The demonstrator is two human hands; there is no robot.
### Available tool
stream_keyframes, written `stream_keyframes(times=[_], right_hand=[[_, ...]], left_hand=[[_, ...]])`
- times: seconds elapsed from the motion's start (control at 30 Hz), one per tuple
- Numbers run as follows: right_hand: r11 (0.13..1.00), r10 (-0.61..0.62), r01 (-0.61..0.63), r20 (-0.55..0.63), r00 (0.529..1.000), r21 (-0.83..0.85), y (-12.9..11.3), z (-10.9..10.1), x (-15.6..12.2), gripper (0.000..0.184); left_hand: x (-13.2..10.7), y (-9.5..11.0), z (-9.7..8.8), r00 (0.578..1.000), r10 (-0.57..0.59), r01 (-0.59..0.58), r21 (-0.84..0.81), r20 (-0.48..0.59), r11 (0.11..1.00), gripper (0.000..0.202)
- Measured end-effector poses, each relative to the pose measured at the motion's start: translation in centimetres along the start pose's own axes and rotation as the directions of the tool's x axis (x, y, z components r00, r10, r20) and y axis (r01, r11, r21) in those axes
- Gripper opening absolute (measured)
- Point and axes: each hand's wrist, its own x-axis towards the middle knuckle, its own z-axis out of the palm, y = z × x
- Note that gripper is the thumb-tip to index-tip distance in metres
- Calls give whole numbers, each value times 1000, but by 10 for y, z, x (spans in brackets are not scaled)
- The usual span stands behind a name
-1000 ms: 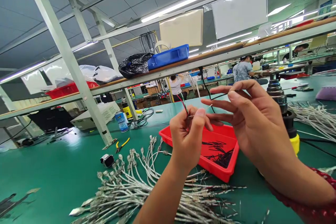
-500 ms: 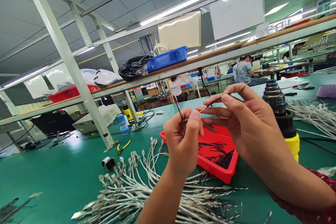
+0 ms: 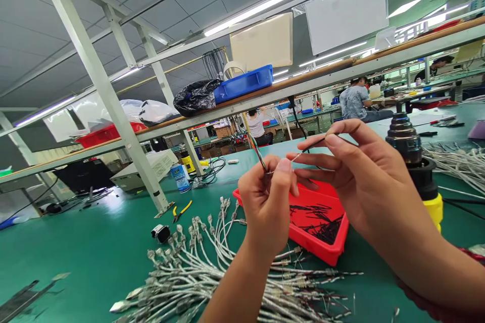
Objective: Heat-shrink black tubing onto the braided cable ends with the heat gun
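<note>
Thumbs and forefingers closed, the left hand (image 3: 267,202) pinches colored wires (image 3: 257,152) and the right hand (image 3: 367,176) a thin black tube (image 3: 315,145) meeting a silvery strand (image 3: 297,157), above a red tray (image 3: 318,250) beside connector-tipped white cables (image 3: 200,272) on a green workbench (image 3: 91,257)

Blk tube (image 3: 313,145) matt plast., red tray (image 3: 314,248) glossy plast., nozzle (image 3: 403,137) shiny met.
</note>
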Motion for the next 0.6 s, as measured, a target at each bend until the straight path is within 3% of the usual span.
stream_keyframes(times=[0.6], right_hand=[[999, 22, -22, -2, 1000, 28, -2, 0, 0, 13]], left_hand=[[0, 2, -1, 998, -54, 54, -15, 13, 998, 37]])
